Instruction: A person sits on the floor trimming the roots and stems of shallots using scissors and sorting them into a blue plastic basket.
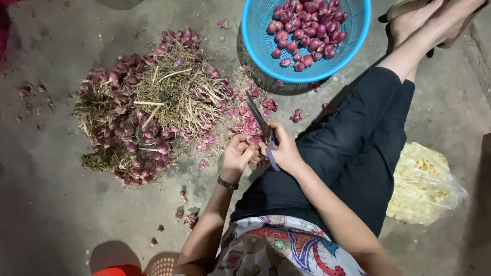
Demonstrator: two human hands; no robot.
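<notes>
My right hand (285,151) grips a knife (259,118) with a purple handle, its dark blade pointing up and left. My left hand (236,155) pinches a small red shallot (254,141) right against the blade's base, the two hands touching. Just left of them lies a big heap of unpeeled shallots (148,105) tangled with dry stalks and roots. A blue plastic basket (261,42) at the top holds several peeled, shiny shallots (307,30).
Pink peel scraps (245,120) litter the concrete floor around the hands. My legs in dark trousers (353,148) stretch to the upper right, feet in sandals (424,15). A clear bag of pale pieces (422,186) lies at right. An orange-red object (110,271) sits at the bottom left.
</notes>
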